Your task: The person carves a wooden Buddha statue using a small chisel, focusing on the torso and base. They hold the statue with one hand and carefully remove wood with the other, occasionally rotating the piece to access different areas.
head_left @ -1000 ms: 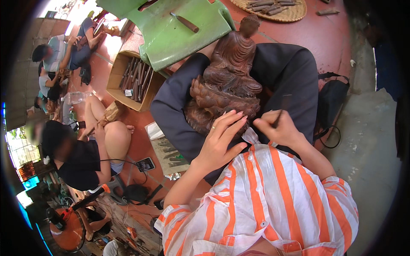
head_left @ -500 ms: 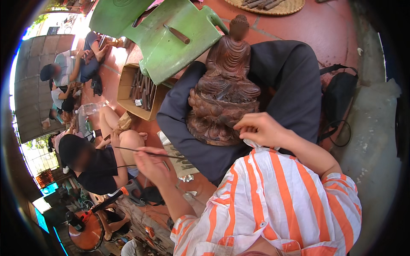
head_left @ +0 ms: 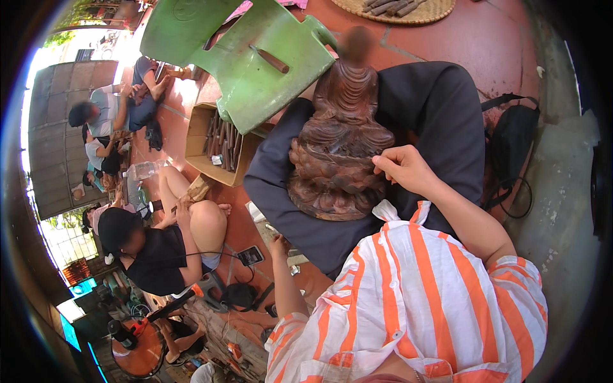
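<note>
Wooden carving (head_left: 338,147) touching right grip (head_left: 402,169), lap-held.

Green chair (head_left: 255,70), tool box (head_left: 217,143), woven tray (head_left: 402,9).

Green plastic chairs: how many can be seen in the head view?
2: one green chair overturned above the carved wooden figure, another behind it, upper left. More may be hidden.

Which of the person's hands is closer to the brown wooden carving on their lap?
The right hand rests against the carving's right side. The left hand is lower down, off to the carving's left, not touching it.
</note>
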Action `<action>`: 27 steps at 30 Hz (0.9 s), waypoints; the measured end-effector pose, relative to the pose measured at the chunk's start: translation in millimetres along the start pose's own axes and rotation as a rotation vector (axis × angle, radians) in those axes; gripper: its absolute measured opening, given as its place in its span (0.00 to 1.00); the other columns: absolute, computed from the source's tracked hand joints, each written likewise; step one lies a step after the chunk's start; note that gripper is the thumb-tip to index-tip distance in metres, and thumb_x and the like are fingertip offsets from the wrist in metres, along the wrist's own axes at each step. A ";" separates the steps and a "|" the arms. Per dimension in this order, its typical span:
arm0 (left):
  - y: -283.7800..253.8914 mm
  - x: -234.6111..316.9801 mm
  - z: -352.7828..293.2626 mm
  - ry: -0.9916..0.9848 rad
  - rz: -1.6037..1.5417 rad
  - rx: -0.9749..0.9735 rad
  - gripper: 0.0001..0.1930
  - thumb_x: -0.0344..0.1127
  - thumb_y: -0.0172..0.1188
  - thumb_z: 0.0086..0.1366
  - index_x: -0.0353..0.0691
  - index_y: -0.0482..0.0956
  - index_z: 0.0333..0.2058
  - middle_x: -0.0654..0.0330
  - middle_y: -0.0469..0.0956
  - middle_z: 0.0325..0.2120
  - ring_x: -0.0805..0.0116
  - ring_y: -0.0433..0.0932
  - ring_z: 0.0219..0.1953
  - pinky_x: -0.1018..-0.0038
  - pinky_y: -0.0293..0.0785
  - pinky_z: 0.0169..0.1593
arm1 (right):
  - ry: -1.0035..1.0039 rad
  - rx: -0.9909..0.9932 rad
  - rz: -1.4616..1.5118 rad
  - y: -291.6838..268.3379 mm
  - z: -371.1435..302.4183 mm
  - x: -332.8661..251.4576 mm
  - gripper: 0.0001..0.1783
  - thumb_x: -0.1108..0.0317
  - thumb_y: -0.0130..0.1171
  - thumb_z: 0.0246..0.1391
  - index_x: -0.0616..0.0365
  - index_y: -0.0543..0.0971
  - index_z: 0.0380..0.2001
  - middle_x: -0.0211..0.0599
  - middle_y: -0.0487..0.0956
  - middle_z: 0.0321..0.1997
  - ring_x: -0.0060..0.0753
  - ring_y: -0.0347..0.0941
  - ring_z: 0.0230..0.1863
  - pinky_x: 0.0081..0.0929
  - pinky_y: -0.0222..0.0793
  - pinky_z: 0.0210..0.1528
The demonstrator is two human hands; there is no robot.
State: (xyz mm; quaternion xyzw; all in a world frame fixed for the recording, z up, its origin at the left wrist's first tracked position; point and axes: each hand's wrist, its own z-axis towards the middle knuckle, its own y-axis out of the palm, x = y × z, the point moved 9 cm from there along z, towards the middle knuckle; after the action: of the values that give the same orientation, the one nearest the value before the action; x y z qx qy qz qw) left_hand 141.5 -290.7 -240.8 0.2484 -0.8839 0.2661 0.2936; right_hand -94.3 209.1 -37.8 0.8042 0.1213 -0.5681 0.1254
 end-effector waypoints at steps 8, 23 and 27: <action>51.9 176.1 -96.8 1.024 0.423 0.392 0.18 0.28 0.54 0.65 0.29 0.68 0.52 0.47 0.73 0.46 0.59 0.75 0.47 0.67 0.71 0.50 | -0.140 0.384 -0.191 -41.0 8.3 16.8 0.12 0.63 0.58 0.56 0.62 0.80 0.36 0.39 0.77 0.35 0.31 0.73 0.38 0.28 0.69 0.44; 322.0 290.6 -128.8 0.723 0.558 -0.695 0.27 0.50 0.46 0.72 0.28 0.74 0.52 0.52 0.79 0.46 0.66 0.74 0.51 0.73 0.67 0.54 | 0.083 0.340 -0.143 -23.7 21.3 56.4 0.36 0.53 0.57 0.56 0.69 0.63 0.60 0.58 0.69 0.60 0.49 0.66 0.61 0.34 0.60 0.62; 324.3 280.8 -127.6 0.727 0.659 -0.607 0.30 0.54 0.45 0.71 0.27 0.73 0.53 0.49 0.77 0.50 0.61 0.72 0.55 0.72 0.62 0.58 | 0.215 0.429 -0.102 -24.7 31.2 64.9 0.38 0.48 0.51 0.59 0.73 0.64 0.59 0.59 0.69 0.60 0.50 0.67 0.61 0.35 0.60 0.62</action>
State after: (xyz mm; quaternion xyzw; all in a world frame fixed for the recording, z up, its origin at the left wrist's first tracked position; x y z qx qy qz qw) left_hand -200.0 -53.2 -75.6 -0.2428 -0.7938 0.1464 0.5381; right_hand -109.1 225.1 -110.8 0.8612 0.0512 -0.4975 -0.0908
